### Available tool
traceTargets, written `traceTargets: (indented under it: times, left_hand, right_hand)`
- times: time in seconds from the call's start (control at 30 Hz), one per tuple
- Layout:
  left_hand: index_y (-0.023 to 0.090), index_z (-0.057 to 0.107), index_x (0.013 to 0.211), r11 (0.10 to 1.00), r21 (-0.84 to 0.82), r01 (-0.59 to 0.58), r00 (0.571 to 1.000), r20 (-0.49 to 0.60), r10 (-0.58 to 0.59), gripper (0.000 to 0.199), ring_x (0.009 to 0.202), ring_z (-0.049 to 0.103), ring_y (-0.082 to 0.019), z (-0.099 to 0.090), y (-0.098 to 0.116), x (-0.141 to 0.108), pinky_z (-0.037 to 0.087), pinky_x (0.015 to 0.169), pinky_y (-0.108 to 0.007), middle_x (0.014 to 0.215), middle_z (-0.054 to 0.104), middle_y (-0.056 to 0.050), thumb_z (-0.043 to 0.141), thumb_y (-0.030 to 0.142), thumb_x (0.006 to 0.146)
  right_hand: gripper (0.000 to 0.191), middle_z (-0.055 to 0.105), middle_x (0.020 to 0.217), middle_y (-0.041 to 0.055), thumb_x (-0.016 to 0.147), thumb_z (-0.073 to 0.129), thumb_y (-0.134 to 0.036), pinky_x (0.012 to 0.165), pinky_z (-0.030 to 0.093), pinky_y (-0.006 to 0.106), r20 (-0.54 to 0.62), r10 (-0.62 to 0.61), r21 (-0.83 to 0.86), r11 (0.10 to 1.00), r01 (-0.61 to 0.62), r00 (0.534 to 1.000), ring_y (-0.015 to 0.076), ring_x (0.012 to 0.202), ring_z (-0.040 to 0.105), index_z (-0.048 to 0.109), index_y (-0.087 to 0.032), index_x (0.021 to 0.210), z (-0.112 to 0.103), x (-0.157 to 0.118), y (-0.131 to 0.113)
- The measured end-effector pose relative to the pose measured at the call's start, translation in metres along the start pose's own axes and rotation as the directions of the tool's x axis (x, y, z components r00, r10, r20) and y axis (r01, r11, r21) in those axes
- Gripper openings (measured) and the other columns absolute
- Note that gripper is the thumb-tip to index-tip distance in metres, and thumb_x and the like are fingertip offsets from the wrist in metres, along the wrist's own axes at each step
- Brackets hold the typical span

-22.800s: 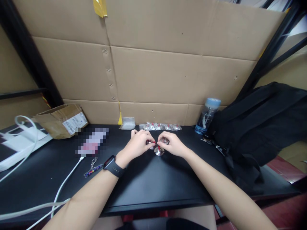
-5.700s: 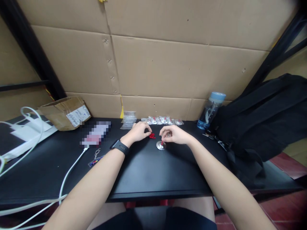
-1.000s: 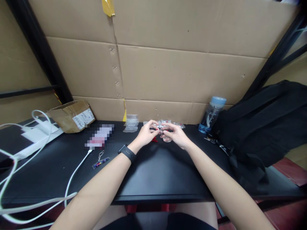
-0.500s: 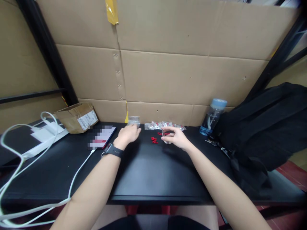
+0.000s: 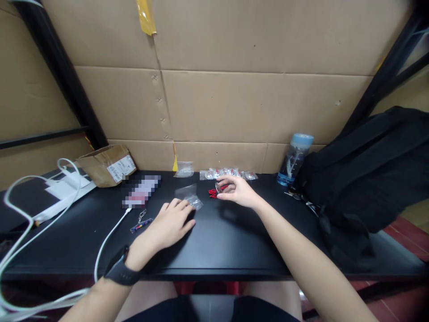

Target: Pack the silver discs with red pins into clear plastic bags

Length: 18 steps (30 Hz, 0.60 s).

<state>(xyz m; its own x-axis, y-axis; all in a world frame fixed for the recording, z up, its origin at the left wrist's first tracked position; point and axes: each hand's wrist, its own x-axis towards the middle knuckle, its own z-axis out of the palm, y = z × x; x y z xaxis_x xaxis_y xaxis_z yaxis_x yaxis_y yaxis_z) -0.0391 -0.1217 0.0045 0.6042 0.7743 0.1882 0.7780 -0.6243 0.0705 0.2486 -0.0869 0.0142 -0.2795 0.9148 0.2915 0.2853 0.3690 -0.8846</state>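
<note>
My left hand, with a dark watch on the wrist, lies over the table with its fingers stretched out. Its fingertips rest on the near edge of a clear plastic bag. My right hand pinches a small round shiny disc between thumb and fingers, held on edge above the table. Just behind the disc is a bundle of red cord, partly hidden by the hand. Further back sit more clear bags and a row of small packets with silvery, red-marked contents.
On the left are an opened cardboard box, a blurred-out phone, a white cable and a keychain. To the right stand a water bottle and a black backpack, with keys beside them. Cardboard walls the back.
My left hand has drawn back toward me from the bags at the rear, and one clear bag now lies nearer. My right hand, still holding the disc, has shifted slightly left.
</note>
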Motion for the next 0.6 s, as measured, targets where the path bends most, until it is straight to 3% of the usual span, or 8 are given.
traceTargets:
  times: [0.1, 0.23, 0.43, 0.6]
  left_hand:
    - [0.027, 0.066, 0.128, 0.998, -0.036, -0.047, 0.999, -0.025, 0.046, 0.038, 0.123, 0.052, -0.032, 0.008, 0.02, -0.016, 0.043, 0.1, -0.049, 0.12, 0.064, -0.012, 0.048, 0.045, 0.1]
    - [0.034, 0.064, 0.134, 0.997, -0.069, -0.027, 0.999, -0.047, 0.023, 0.038, 0.139, 0.042, -0.037, 0.016, 0.029, -0.028, 0.039, 0.109, -0.058, 0.138, 0.057, -0.01, 0.048, 0.043, 0.101]
    - [0.048, 0.048, 0.148, 0.996, -0.074, -0.049, 0.997, -0.068, 0.044, 0.045, 0.143, 0.042, -0.035, 0.022, 0.032, -0.042, 0.047, 0.106, -0.054, 0.162, 0.036, -0.005, 0.044, 0.042, 0.103]
    - [0.038, 0.038, 0.156, 0.995, -0.087, -0.055, 0.995, -0.089, 0.047, 0.055, 0.144, 0.043, -0.034, 0.026, 0.031, -0.046, 0.046, 0.11, -0.052, 0.157, 0.046, -0.008, 0.045, 0.047, 0.103]
  right_hand:
    - [0.06, 0.071, 0.109, 0.0079, 0.066, 0.089, -0.035, 0.073, 0.058, 0.029, 0.114, -0.022, -0.026, 0.999, 0.025, 0.993, 0.0148, 0.075, 0.07, 0.064, -0.02, 0.12, 0.0, -0.004, -0.007]
    - [0.047, 0.074, 0.102, 0.0044, 0.069, 0.087, -0.035, 0.072, 0.055, 0.027, 0.266, -0.038, -0.186, 0.978, 0.09, 0.963, 0.015, 0.077, 0.068, 0.068, -0.021, 0.11, 0.0, -0.011, -0.021]
    - [0.027, 0.073, 0.089, 0.0018, 0.075, 0.083, -0.032, 0.076, 0.048, 0.027, 0.319, -0.109, -0.525, 0.806, 0.271, 0.941, 0.0166, 0.08, 0.065, 0.074, -0.021, 0.098, 0.012, -0.021, -0.045]
    - [0.027, 0.075, 0.09, 0.003, 0.077, 0.082, -0.041, 0.074, 0.044, 0.027, 0.372, -0.07, -0.603, 0.739, 0.299, 0.925, 0.0189, 0.083, 0.066, 0.076, -0.023, 0.098, 0.024, -0.027, -0.055]
